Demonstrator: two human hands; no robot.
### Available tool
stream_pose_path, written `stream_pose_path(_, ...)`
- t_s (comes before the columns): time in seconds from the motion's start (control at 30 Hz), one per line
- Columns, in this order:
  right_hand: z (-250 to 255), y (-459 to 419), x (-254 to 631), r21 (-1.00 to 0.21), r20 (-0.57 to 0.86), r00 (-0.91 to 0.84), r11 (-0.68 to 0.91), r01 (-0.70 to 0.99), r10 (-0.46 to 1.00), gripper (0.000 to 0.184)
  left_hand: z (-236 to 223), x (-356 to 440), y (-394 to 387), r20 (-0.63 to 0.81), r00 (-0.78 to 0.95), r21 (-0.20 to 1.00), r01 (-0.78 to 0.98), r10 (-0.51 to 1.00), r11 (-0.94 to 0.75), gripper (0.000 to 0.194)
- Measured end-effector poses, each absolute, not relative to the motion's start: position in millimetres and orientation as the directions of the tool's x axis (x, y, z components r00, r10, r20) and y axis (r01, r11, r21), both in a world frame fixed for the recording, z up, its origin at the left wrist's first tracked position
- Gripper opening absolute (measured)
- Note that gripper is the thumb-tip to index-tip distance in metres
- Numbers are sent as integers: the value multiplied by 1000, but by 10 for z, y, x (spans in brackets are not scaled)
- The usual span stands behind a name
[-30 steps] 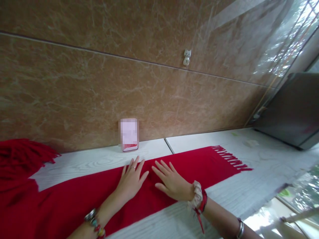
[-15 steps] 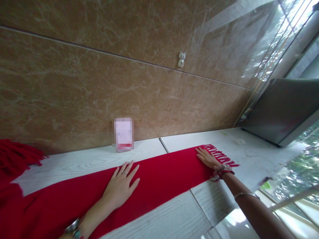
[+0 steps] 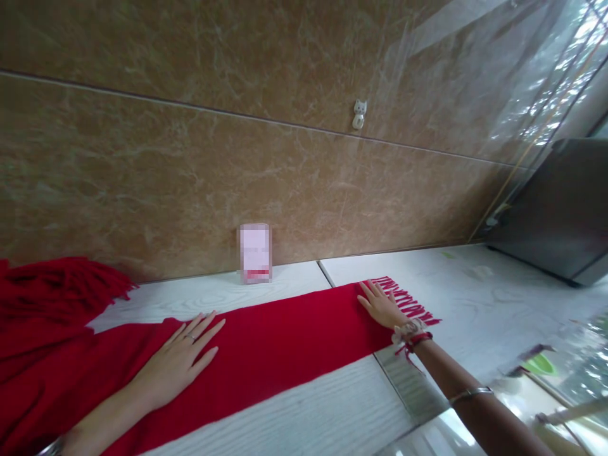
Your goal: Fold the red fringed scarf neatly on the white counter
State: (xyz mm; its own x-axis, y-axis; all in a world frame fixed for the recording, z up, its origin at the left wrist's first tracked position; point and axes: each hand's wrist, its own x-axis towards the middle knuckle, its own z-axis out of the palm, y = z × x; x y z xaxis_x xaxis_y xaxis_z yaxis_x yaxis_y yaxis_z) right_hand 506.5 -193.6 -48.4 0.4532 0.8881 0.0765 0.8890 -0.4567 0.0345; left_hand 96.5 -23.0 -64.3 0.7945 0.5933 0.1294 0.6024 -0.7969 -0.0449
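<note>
The red scarf [image 3: 285,345] is lying lengthwise along the white table [image 3: 294,411], its right stretch spreading out flat and its fringe [image 3: 415,309] fanning out just beyond the right hand [image 3: 384,309]. Towards the left the cloth is creasing and rising into a loose heap [image 3: 61,294], with more fringe hanging from it near the wall [image 3: 156,183]; this is probably the scarf's other end.

Both hands are resting palm down on the cloth, neither one pinching it. The left hand [image 3: 173,364] is lying spread near where the flat part is meeting the creases, and the right hand is lying flat beside the fringe, its fingers pointing towards the far edge. How hard either is pressing, I cannot tell.

The step in hand is apparently flattening the scarf, with the right end looking nearly smooth. The next move is probably calling for steady, light pressure at the fringed end, so that the cloth is not sliding, while the rumpled left part is needing to be drawn out and straightened. A pink box [image 3: 256,250] is standing by the wall, apart from the scarf.
</note>
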Motion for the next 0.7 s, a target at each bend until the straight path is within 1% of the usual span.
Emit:
stream_pose_path(0.07,-387,-1829,4727,-29,93,391,-390,921,916,52,-516,972,-279,74,788,-65,615,611,-786,49)
stream_pose_path(0.17,-289,-1672,4119,-153,86,178,-164,975,980,55,-329,1231,-407,-4,806,-74,590,592,-804,47)
stream_pose_path(0.2,-281,-1628,3928,-175,89,94,-77,982,992,56,-296,1358,-451,1,801,-52,598,599,-800,47)
stream_pose_path(0.27,-296,-1562,3624,-194,75,-28,42,980,997,58,-292,1608,-520,65,772,23,632,632,-775,48)
stream_pose_path(0.33,-334,-1529,3475,-192,54,-84,93,977,995,57,-359,1789,-550,96,763,69,635,639,-769,49)
stream_pose_path(0.4,-367,-1531,3492,-178,34,-83,87,980,996,55,-452,1865,-540,103,771,86,622,628,-778,49)
stream_pose_path(0.5,-391,-1594,3766,-129,15,-16,17,992,1000,53,-550,1832,-494,105,788,85,601,607,-795,48)
stream_pose_path(0.6,-421,-1730,4229,-68,-7,117,-117,991,993,50,-561,1748,-470,101,793,84,595,601,-799,48)
stream_pose_path(0.7,-470,-1921,4771,-4,-22,299,-299,954,954,48,-533,1694,-475,86,788,77,604,609,-793,48)
